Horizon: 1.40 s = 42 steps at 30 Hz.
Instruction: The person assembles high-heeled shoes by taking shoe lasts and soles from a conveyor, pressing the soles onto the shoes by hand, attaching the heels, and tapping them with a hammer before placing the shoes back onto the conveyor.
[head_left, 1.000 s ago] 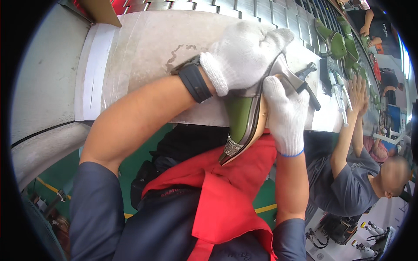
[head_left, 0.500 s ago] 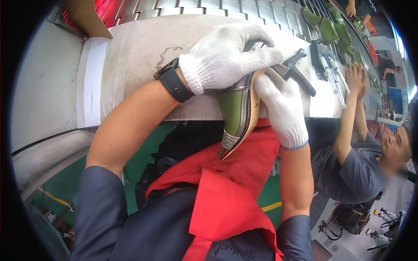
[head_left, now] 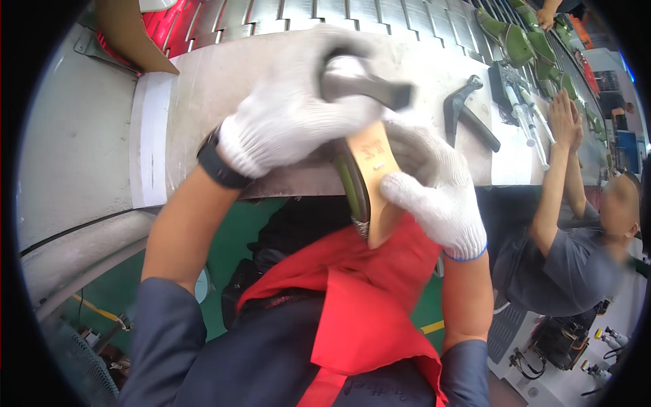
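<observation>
A green heeled shoe point(head_left: 373, 163) is held over the table's near edge, its tan sole turned up toward me. Its pointed toe, with a glittering band, points down toward my red apron, and the dark grey heel juts out to the right. Around the heel end, my left hand point(head_left: 295, 108) in a white knit glove is closed on the shoe, blurred by motion. My right hand point(head_left: 437, 186), gloved too, grips the shoe's right side with the thumb against the sole. Right of the hands a dark hammer-like tool point(head_left: 468, 112) lies on the table.
Syringes point(head_left: 525, 112) lie beside a black box at the table's right. More green shoes point(head_left: 519, 47) line the conveyor point(head_left: 285, 13) at the far side. A co-worker point(head_left: 563, 251) stands at right, hands together near the shoes. Cardboard point(head_left: 132, 34) stands at the far left.
The shoe has turned so its sole faces up and its heel shows to the right. My left hand has moved left around the heel end; my right thumb now lies on the sole.
</observation>
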Each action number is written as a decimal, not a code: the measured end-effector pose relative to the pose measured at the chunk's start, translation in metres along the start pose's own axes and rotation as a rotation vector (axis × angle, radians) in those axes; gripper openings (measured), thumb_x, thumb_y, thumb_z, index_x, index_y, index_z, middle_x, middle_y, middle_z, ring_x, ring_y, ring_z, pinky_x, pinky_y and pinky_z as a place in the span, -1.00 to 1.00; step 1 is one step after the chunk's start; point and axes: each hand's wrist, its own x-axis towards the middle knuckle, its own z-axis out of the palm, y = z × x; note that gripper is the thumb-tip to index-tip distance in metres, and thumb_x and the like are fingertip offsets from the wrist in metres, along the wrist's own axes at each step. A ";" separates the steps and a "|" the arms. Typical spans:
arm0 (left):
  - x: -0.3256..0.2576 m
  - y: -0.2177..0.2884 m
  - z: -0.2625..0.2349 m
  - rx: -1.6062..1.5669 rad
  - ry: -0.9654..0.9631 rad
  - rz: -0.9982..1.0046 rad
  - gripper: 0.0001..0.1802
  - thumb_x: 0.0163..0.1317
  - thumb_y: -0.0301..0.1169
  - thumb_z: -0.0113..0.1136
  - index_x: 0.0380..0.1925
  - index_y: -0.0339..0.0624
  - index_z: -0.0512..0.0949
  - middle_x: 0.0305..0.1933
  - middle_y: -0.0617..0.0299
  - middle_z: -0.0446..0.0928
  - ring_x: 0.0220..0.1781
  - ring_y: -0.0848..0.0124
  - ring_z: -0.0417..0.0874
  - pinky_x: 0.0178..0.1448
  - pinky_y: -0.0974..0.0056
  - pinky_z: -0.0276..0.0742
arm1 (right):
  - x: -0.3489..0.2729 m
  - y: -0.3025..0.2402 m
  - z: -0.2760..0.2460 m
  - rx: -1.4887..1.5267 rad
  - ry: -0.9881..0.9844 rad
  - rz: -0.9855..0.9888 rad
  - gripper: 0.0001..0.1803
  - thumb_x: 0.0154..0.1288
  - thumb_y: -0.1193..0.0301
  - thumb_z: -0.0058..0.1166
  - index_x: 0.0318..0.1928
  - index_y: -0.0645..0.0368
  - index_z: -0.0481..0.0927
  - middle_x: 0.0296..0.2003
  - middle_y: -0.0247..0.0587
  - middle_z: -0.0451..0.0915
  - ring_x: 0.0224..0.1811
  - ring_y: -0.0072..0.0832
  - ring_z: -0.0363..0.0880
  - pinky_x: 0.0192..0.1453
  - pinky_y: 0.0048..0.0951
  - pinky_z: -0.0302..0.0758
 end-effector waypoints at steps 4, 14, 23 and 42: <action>-0.073 0.013 -0.004 -0.230 0.264 -0.210 -0.20 0.01 -0.35 0.75 0.26 -0.29 0.55 0.14 0.04 0.61 0.21 0.21 0.68 0.37 0.10 0.63 | 0.002 -0.017 -0.005 -0.641 0.129 -0.262 -0.17 0.05 0.15 0.67 0.31 0.26 0.71 0.21 0.15 0.73 0.26 -0.02 0.74 0.45 -0.13 0.61; -0.111 0.028 0.013 0.217 0.065 0.109 -0.12 0.07 -0.20 0.82 0.37 -0.24 0.61 0.38 -0.20 0.61 0.36 -0.11 0.69 0.45 -0.09 0.64 | 0.014 -0.013 -0.010 -1.008 0.051 -0.595 -0.09 -0.12 0.13 0.71 0.33 0.14 0.75 0.42 0.14 0.62 0.53 0.13 0.52 0.61 0.02 0.46; -0.111 0.025 0.015 0.236 0.031 0.127 -0.17 0.12 -0.22 0.79 0.36 -0.25 0.62 0.43 -0.23 0.61 0.41 -0.21 0.69 0.45 -0.15 0.64 | 0.018 -0.017 0.003 -1.132 0.016 -0.632 -0.03 -0.13 -0.20 0.61 0.31 0.02 0.78 0.39 -0.05 0.67 0.51 0.14 0.53 0.65 0.29 0.31; -0.112 0.012 0.051 0.324 0.168 0.221 -0.21 0.16 -0.19 0.73 0.33 -0.27 0.60 0.38 -0.20 0.61 0.33 -0.21 0.71 0.36 -0.14 0.70 | 0.043 -0.060 0.011 -1.297 -0.298 -0.278 -0.13 -0.31 -0.04 0.67 0.12 0.06 0.81 0.09 -0.20 0.82 0.24 -0.17 0.77 0.69 0.28 0.27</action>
